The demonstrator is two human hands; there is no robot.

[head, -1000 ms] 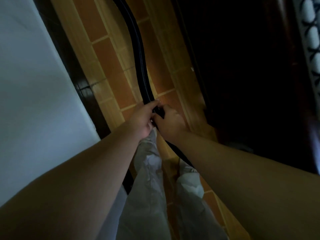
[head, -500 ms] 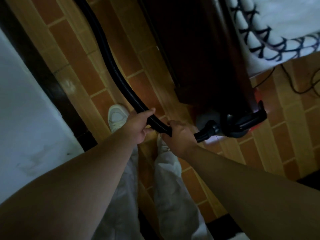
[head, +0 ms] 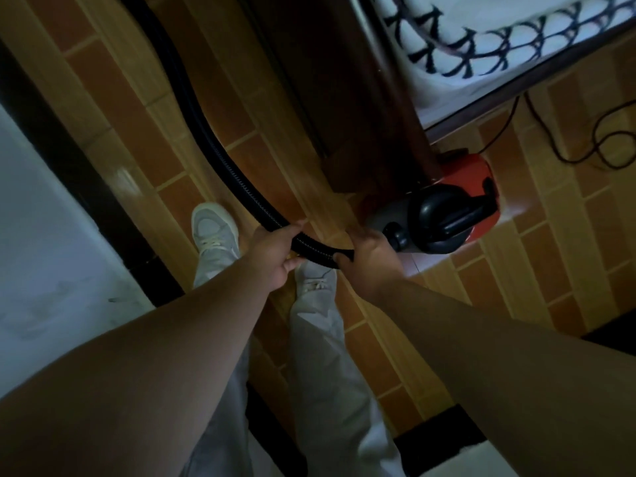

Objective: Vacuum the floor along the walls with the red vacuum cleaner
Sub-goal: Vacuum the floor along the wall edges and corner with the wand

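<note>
Orange-brown tiles make up the one floor (head: 550, 235), the largest thing in view. A single white wall (head: 41, 235) with a dark skirting strip (head: 69, 160) runs down the left. One dark wooden bed frame (head: 344, 98) fills the top centre, carrying one white cover with a black looped pattern (head: 516, 46).

The one red vacuum cleaner (head: 468, 173) stands on the floor at the corner of the bed frame, touching it, its black handle on top. One black ribbed hose (head: 213, 149) curves from the top edge down the strip of floor between wall and bed frame and on toward the vacuum. Two pale shoes show, the left shoe (head: 213, 228) and the right shoe (head: 315, 280), both under the hose.

Two hands hold the hose, apart from each other: the left hand (head: 275, 249) has its fingers curled round it, and the right hand (head: 371, 259) grasps it just beside the vacuum. One thin dark cable (head: 605, 146) loops on the tiles at the right.

A second ago the hands touched on the hose and no vacuum showed; half a second ago only a sliver of its red body did.
</note>
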